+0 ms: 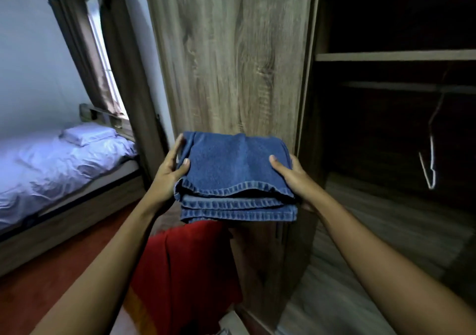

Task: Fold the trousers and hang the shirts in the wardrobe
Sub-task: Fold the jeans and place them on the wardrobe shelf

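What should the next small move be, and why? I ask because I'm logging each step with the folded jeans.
Probably carry the folded jeans rightward into the open wardrobe and set them on its lower board. Both the left hand and the right hand already hold the bundle from either side, the fold looks finished, and it sits in front of the door panel, not the opening.

Bed (51,169) with crumpled white sheet, well left of the left hand's fingers (179,146), pillow (87,133) on it. Brown curtains (77,59) up-left of them. Red cloth (185,270) below them. Reddish floor (51,283) lower left.
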